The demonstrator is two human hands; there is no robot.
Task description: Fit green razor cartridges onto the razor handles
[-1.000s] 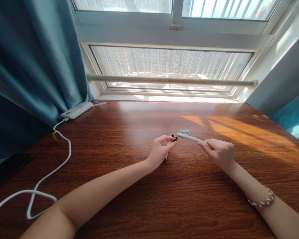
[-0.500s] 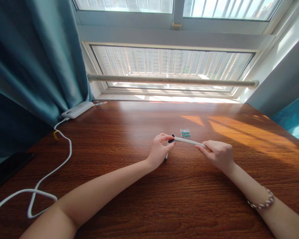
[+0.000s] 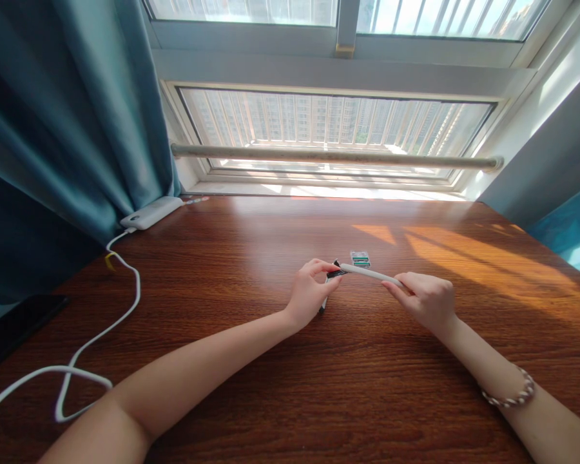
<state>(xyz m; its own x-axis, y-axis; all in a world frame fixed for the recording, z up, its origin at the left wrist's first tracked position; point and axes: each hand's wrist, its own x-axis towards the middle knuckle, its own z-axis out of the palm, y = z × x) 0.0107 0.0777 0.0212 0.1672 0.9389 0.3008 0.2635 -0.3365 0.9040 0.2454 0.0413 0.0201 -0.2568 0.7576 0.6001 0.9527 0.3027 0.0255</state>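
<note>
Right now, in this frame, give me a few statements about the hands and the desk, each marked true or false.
1. The right hand holds a white stick-like handle. True.
2. The left hand lies flat and empty on the wooden desk. False: its fingertips pinch a small dark part at the handle's tip.
3. A small green-and-white packet lies on the desk beyond the hands. True.
4. The white cable runs to the right hand. False: it leads to a white power bank by the curtain.
5. A beaded bracelet is on the right wrist. True.

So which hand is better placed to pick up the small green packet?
Probably the right hand: the packet lies nearer its white stick, though both hands are occupied; left hand pinches a dark piece.
</note>
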